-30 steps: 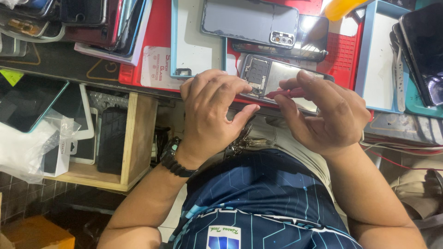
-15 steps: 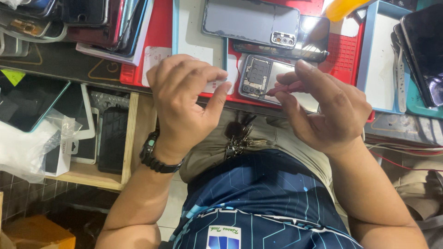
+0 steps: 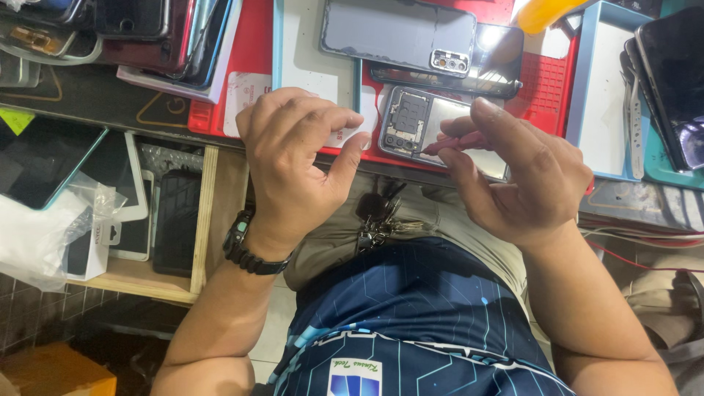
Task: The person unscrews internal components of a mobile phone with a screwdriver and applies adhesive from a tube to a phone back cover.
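The left hand hovers with fingers loosely curled, holding nothing. Just right of it, on the red ribbed mat of the bench, lies an opened silver phone body, back cover off, dark camera module and circuitry exposed. The right hand pinches a slim red tool over it.

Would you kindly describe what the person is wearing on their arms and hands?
Both forearms are bare, with no sleeves reaching them. The left hand and right hand wear no gloves, and no rings show. A black wristwatch with a chunky ridged strap circles the left wrist; the right wrist is bare.
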